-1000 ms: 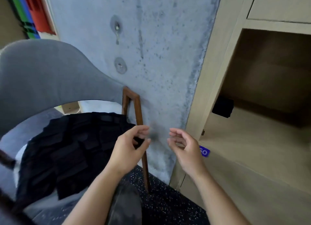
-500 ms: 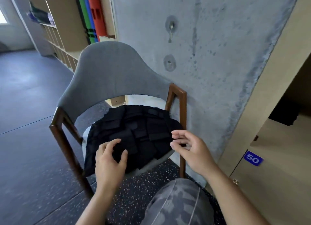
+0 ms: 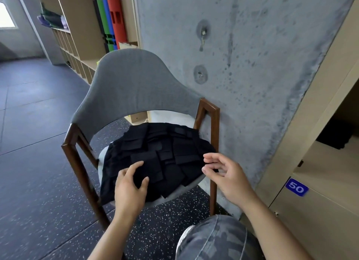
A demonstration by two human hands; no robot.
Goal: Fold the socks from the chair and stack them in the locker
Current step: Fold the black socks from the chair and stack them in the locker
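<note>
A heap of several black socks (image 3: pixel 167 152) covers the seat of a grey chair (image 3: pixel 132 84) with brown wooden arms. My left hand (image 3: pixel 130 187) lies over the near left part of the heap, fingers spread and slightly bent, touching the top socks. My right hand (image 3: pixel 227 176) hovers at the heap's right edge with fingers loosely curled and nothing in them. At the right, the wooden locker (image 3: pixel 330 162) stands open, and a dark folded stack (image 3: pixel 334 135) sits at its back left.
A bare concrete wall (image 3: pixel 242 65) rises behind the chair. A blue tag reading 50 (image 3: pixel 296 187) marks the locker door below. My knee in camouflage trousers (image 3: pixel 217 240) is at the bottom. Wooden shelving (image 3: pixel 77 46) and coloured rolls (image 3: pixel 112 16) stand at the far left.
My view has swung left from the locker to the chair. My left hand has dropped onto the sock heap, and my right hand has moved beside it.
</note>
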